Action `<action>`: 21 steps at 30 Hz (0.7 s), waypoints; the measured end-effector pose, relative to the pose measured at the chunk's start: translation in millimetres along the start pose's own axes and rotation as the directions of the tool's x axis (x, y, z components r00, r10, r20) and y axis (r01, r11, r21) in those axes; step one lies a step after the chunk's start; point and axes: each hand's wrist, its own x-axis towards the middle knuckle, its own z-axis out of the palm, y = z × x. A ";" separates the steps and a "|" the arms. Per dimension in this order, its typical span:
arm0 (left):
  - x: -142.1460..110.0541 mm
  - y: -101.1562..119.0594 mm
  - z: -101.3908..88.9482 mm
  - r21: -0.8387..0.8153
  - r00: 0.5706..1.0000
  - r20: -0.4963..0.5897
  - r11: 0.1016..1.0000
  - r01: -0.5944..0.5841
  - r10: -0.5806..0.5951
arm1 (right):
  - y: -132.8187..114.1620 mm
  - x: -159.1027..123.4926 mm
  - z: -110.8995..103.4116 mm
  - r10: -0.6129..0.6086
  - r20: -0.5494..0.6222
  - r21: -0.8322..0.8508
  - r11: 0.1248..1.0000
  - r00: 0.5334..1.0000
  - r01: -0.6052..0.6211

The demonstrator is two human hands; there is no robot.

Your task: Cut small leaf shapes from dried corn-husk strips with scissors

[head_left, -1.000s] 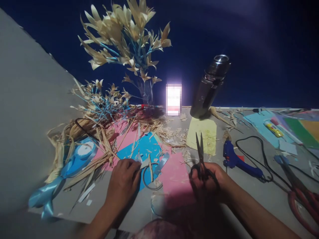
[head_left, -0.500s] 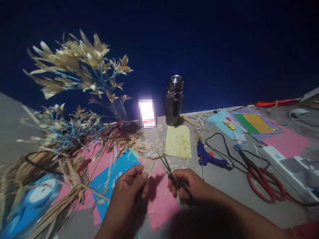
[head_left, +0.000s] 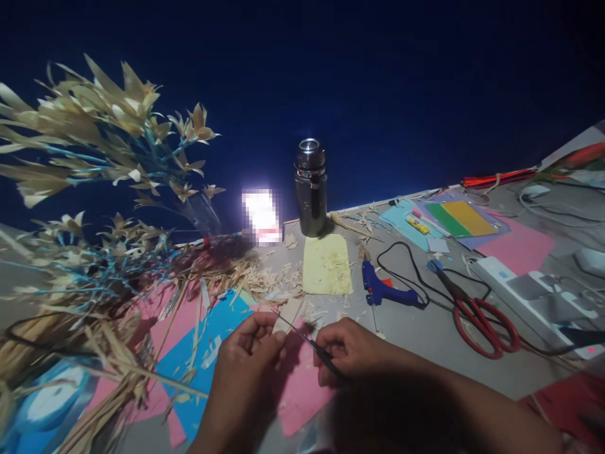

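Note:
Between the thumb and fingers of my left hand (head_left: 253, 350) is a small pale piece of dried husk (head_left: 288, 313). My right hand (head_left: 347, 353) is closed around the handles of small dark scissors (head_left: 314, 345). Their blades point up and left and meet the husk piece near my left fingertips. Under both hands lie a pink sheet (head_left: 302, 391) and, further left, a blue sheet (head_left: 208, 353) strewn with husk scraps. Beyond my right hand a yellow square (head_left: 326, 268) carries bits of shiny residue.
Pale flowers on blue stems (head_left: 118, 126) stand at left above dried husk strips (head_left: 127, 372) and a blue ribbon roll (head_left: 51, 394). A dark flask (head_left: 312, 195) stands at the back. Rightward lie a blue glue gun (head_left: 387, 290), red-handled scissors (head_left: 484, 325) and a white power strip (head_left: 534, 309).
My view has swung to the right. My left hand has come up with the husk piece, and my right hand has turned the scissors from upright to leftward, bringing the blades to it.

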 end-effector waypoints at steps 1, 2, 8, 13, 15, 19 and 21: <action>0.2 0.7 -0.5 0.008 1.000 0.005 1.000 0.002 -0.002 | 0.1 0.3 0.4 0.005 0.005 0.035 0.999 1.000 -0.005; 0.3 1.2 -0.8 0.008 1.000 0.005 1.000 -0.003 0.003 | 0.2 0.7 0.7 0.005 0.007 0.064 0.998 1.000 -0.006; -1.7 -2.6 -0.7 -0.024 1.000 0.011 1.000 -0.020 0.020 | 1.4 3.9 0.8 0.016 -0.034 0.023 1.000 0.999 -0.016; 13.6 -0.6 -15.9 0.022 0.994 0.046 0.995 -0.096 0.094 | 1.2 2.2 0.0 0.011 -0.044 -0.038 0.999 0.999 -0.013; 25.0 5.9 -25.6 0.128 0.972 0.085 0.965 -0.228 0.218 | -1.3 0.2 -0.1 0.004 -0.026 -0.093 0.996 1.000 -0.006; 40.8 21.7 -35.1 0.401 0.915 0.311 0.838 -0.370 0.255 | -7.8 -2.0 0.5 -0.031 -0.033 -0.276 0.961 0.999 0.021; 42.2 26.4 -32.2 0.498 0.893 0.394 0.767 -0.405 0.216 | -10.7 -1.8 1.6 -0.051 -0.048 -0.372 0.928 0.998 0.029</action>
